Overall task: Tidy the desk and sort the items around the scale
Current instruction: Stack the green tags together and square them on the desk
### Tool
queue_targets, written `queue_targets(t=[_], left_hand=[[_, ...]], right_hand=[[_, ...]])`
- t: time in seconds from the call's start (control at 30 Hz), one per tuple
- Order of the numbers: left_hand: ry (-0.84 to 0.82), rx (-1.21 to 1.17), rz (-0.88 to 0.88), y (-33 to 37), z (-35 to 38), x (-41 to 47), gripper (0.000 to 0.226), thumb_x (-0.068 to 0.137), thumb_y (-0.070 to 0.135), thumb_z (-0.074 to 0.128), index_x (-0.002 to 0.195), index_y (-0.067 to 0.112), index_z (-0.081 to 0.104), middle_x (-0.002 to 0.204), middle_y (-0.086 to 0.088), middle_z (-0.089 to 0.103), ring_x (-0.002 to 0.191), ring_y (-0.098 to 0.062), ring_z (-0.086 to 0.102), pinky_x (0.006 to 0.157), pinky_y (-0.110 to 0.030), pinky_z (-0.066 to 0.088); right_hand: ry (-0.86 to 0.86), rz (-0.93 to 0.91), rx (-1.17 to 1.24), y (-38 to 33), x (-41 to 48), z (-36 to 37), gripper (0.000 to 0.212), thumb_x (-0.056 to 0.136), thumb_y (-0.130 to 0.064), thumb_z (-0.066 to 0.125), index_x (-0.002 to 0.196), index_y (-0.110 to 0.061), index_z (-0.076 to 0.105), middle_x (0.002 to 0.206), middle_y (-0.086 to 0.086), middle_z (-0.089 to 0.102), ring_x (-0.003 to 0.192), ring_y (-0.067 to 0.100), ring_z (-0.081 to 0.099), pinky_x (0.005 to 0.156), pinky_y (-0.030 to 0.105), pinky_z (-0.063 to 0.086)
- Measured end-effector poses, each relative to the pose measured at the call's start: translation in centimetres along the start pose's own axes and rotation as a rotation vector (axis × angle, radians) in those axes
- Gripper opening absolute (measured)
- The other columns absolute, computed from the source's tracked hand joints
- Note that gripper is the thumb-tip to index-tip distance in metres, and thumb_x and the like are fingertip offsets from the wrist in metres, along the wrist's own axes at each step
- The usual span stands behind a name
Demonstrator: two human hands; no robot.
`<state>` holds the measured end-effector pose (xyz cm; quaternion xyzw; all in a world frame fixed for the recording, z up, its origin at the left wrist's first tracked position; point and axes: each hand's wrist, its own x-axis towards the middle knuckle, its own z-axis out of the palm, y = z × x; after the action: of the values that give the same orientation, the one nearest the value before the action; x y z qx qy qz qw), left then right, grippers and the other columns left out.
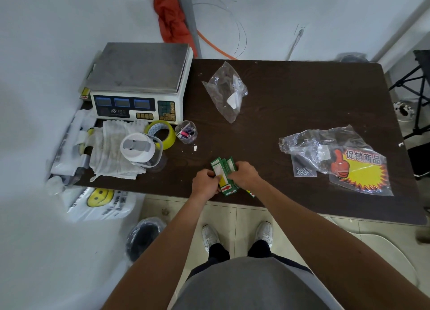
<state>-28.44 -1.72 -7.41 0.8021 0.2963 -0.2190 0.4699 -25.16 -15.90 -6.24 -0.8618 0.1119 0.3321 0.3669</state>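
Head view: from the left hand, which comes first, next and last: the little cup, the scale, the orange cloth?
1. little cup, just beyond the left hand, slightly left
2. scale, desk's back left
3. orange cloth, by the wall behind

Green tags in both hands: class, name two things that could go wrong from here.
1. The green tags sit fanned and uneven between the left hand and right hand, close to the near edge of the table; one could slip onto the floor.
2. A stray tag shows at that edge beside the right wrist; the forearm might brush it off.
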Motion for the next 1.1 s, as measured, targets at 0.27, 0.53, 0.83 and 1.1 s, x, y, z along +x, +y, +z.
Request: queue_targets(t=[0.27, 0.53, 0.83, 1.1], left_hand=[[-0.022, 0.007, 0.027, -0.7, 0.2, -0.1, 0.018, 0.091, 0.019, 0.072, 0.103, 0.01, 0.063, 0.078, -0.009, 0.074, 0.065, -0.021, 0.075, 0.068, -0.043, 0.064], [-0.018, -0.11, -0.014, -0.3, 0.0, -0.4, 0.032, 0.101, 0.036, 0.055, 0.108, 0.005, 0.061, 0.081, -0.009, 0.071, 0.069, -0.025, 0.075, 0.072, -0.042, 0.064], [-0.037, -0.114, 0.031, -0.7, -0.1, -0.4, 0.028, 0.095, 0.027, 0.067, 0.11, 0.004, 0.062, 0.08, -0.006, 0.07, 0.064, -0.021, 0.073, 0.07, -0.04, 0.064], [-0.036, -0.113, -0.018, -0.4, -0.1, 0.1, 0.021, 0.092, 0.019, 0.071, 0.107, 0.008, 0.061, 0.094, -0.011, 0.069, 0.071, -0.023, 0.074, 0.067, -0.036, 0.063]], right_hand=[[0.21, 0.001, 0.035, 0.8, -0.6, -1.5, 0.027, 0.091, -0.01, 0.05, 0.11, -0.012, 0.07, 0.101, 0.01, 0.069, 0.096, 0.031, 0.064, 0.075, 0.033, 0.047], [0.15, -0.035, 0.16, -0.5, -0.4, -1.8, 0.034, 0.09, -0.013, 0.06, 0.124, -0.014, 0.062, 0.107, 0.005, 0.069, 0.097, 0.021, 0.067, 0.086, 0.041, 0.058], [0.136, -0.023, -0.066, -0.1, -0.9, 0.2, 0.041, 0.087, -0.023, 0.065, 0.128, -0.017, 0.061, 0.123, 0.005, 0.065, 0.107, 0.021, 0.064, 0.085, 0.035, 0.055], [0.021, 0.077, -0.013, -0.9, -0.9, 0.3, 0.041, 0.09, -0.021, 0.064, 0.127, -0.006, 0.058, 0.111, 0.01, 0.067, 0.1, 0.025, 0.066, 0.086, 0.039, 0.058]])
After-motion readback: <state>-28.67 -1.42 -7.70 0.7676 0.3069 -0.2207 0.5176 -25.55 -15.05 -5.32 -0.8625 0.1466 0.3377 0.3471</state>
